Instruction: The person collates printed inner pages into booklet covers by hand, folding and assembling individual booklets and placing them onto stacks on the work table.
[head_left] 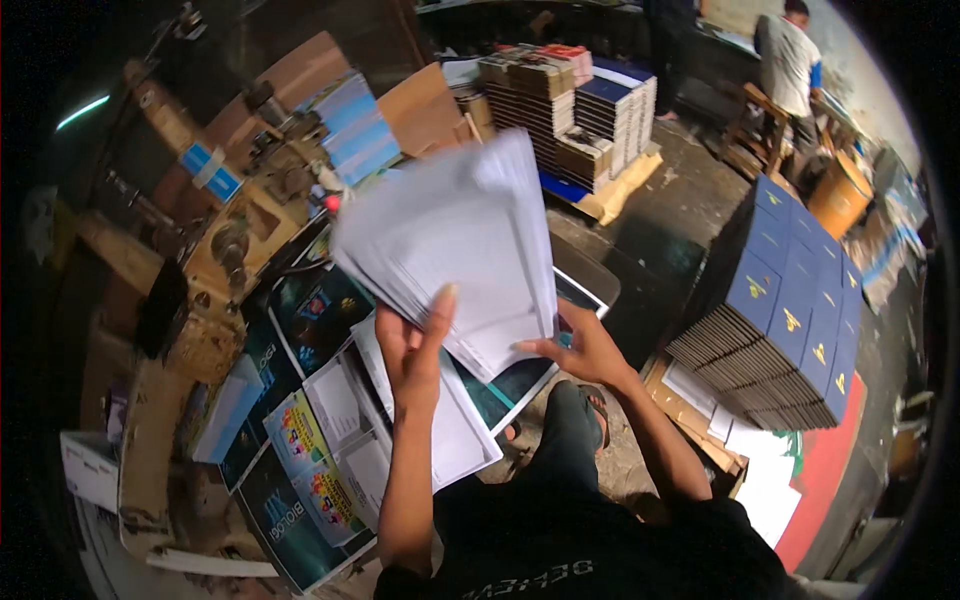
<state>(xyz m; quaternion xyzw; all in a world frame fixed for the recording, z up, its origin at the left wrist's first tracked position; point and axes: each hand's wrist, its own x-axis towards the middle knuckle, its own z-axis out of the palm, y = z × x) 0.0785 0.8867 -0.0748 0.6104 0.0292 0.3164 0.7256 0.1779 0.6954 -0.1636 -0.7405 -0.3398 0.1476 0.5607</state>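
Note:
A thick sheaf of white paper sheets is held up in front of me, fanned toward its upper left and blurred at the top. My left hand grips its lower left edge, thumb on top and fingers beneath. At its lower right corner, my right hand pinches the sheets with the thumb over the face. Below the sheaf, more white printed sheets lie on dark printed cover sheets spread over a work surface. Beside them rest two yellow illustrated covers.
A tall stack of dark blue books stands at right. Farther back, piled books sit on a low platform. A machine with wooden parts fills the left. One person sits at the far right, near an orange drum.

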